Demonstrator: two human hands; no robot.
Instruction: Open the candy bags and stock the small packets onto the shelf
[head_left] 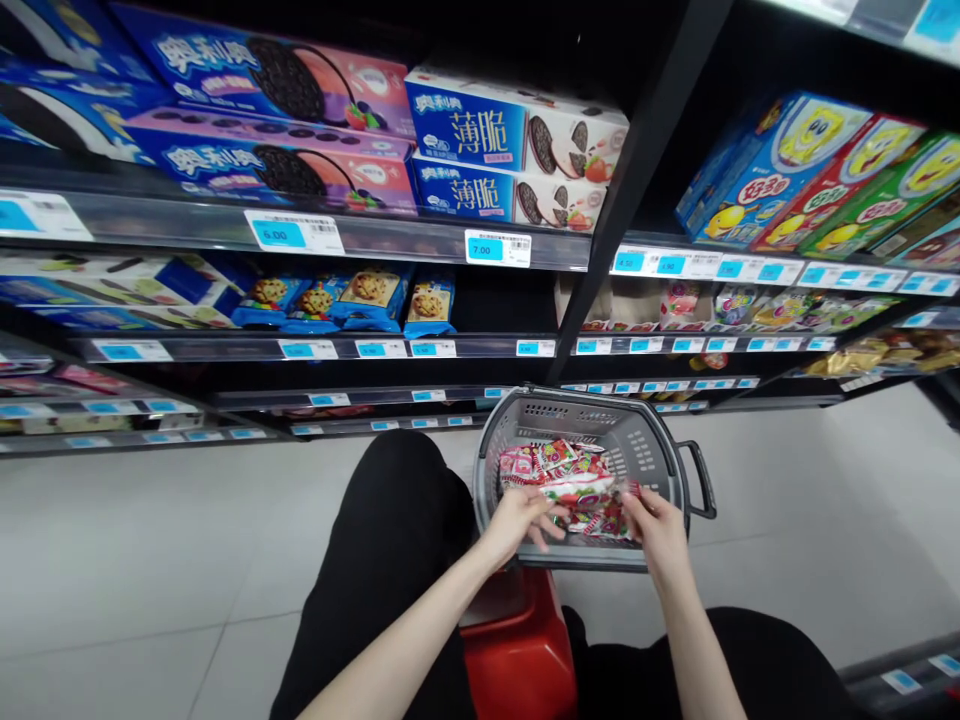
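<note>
While the candy packs (577,485) are pinched at their near edge by the fingers of the left hand (517,520) and the right hand (660,528), they are held low inside the grey shopping basket (637,420). If the slippery wrappers are gripped too loosely, a pack could be dropped onto the pale floor (150,560). Farther off, the cookie boxes (517,150) on the shelf (420,240) could be knocked down if the basket is swung up too fast.

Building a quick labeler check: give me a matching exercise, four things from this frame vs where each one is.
Things:
1. snack packets
2. grey basket
3. red stool
4. blue cookie packs

Places:
A. on the second shelf, left bay
B. on the floor in front of the shelves
C. inside the basket, under both hands
D. under the person, between the legs

Pairs: 1-C, 2-B, 3-D, 4-A
</note>
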